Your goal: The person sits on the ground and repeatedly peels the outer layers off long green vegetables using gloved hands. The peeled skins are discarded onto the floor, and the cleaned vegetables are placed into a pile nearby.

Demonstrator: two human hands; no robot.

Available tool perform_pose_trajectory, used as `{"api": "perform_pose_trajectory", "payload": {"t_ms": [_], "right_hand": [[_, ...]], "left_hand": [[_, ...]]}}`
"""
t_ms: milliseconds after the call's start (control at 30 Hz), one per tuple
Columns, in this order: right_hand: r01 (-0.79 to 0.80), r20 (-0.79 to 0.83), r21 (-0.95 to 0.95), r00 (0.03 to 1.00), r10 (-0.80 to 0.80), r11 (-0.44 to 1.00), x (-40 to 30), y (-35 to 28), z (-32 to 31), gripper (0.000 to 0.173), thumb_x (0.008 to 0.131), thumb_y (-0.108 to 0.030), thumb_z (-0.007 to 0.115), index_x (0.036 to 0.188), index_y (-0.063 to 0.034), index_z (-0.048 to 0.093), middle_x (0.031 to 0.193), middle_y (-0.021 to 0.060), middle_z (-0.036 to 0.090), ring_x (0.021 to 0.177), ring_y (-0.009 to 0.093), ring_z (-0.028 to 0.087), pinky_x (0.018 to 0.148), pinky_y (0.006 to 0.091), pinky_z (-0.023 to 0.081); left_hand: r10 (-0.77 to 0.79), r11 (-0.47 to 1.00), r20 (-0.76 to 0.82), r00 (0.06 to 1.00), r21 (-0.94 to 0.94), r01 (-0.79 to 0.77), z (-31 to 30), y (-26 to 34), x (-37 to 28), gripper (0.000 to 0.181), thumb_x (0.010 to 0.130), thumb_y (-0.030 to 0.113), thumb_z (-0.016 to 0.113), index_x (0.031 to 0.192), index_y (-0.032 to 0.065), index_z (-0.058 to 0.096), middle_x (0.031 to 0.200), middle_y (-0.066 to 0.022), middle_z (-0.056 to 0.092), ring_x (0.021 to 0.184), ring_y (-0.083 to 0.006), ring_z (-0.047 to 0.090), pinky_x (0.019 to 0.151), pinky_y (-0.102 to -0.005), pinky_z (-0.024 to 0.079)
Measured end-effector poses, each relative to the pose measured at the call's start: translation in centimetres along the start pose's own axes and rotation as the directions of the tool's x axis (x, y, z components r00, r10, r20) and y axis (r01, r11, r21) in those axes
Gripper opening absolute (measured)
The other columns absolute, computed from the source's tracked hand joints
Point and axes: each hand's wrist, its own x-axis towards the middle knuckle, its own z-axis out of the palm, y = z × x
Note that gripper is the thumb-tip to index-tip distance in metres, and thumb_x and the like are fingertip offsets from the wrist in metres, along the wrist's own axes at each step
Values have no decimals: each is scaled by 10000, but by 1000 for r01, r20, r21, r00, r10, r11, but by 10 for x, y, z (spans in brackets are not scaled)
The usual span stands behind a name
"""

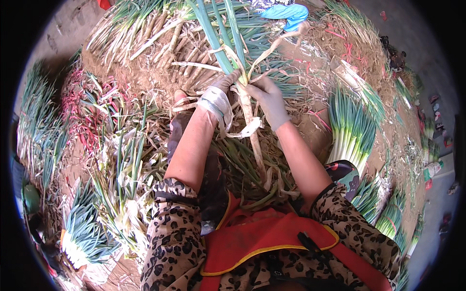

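Note:
Before my chest I hold a long green onion (247, 112) upright in the view, its green leaves pointing away from me. Its unpeeled, brownish shank hangs down toward my lap. My left hand (227, 82), in a soiled glove with white wrapping at the wrist, grips it where the leaves fork. My right hand (268, 98), in a pale thin glove, pinches the same spot, its thumb and fingertips against the onion and a dry, withered leaf (271, 51). A loose white strip (244, 131) dangles near the shank. The root end lies over leaf scraps.
A heap of unpeeled green onions (160, 40) lies ahead. Cleaned onions are stacked at right (351, 127) and lower left (85, 232). Discarded leaves (131, 174) and red ties (82, 112) litter the left. Another person's blue sleeve (285, 14) shows at the far edge.

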Motion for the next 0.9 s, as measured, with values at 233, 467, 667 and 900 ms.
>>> {"api": "perform_pose_trajectory", "payload": {"t_ms": [233, 467, 667, 900], "right_hand": [[47, 111, 30, 992, -50, 998, 7, -25, 16, 268, 783, -55, 669, 1040, -12, 608, 903, 14, 628, 772, 90, 563, 700, 257, 473], [209, 32, -387, 976, -214, 898, 11, -1, 8, 339, 778, -200, 709, 1033, -4, 603, 889, 172, 661, 794, 262, 642, 732, 346, 490], [188, -12, -728, 958, -286, 659, -9, -17, 20, 315, 810, -337, 648, 876, -31, 609, 774, 188, 634, 720, 368, 625, 644, 438, 489], [64, -56, -200, 995, -77, 978, -30, 2, 20, 182, 829, -182, 683, 825, -10, 623, 665, 14, 602, 579, 111, 558, 534, 278, 432]], "left_hand": [[129, 949, -33, 991, 294, -113, 8, 3, -17, 244, 899, 321, 611, 1015, 106, 609, 645, 14, 533, 442, -111, 442, 391, -250, 359], [133, 968, -29, 991, 220, -123, -4, -2, -2, 272, 908, 275, 606, 1088, 71, 599, 826, -47, 610, 675, -161, 541, 567, -266, 419], [173, 963, 69, 982, 196, -183, -24, -9, 18, 277, 909, 232, 600, 1104, 35, 583, 918, -86, 645, 763, -188, 600, 656, -305, 492], [90, 991, -83, 992, -92, -97, -9, 5, 14, 139, 884, 167, 617, 965, 54, 608, 764, -65, 623, 637, -199, 586, 580, -315, 494]]}}
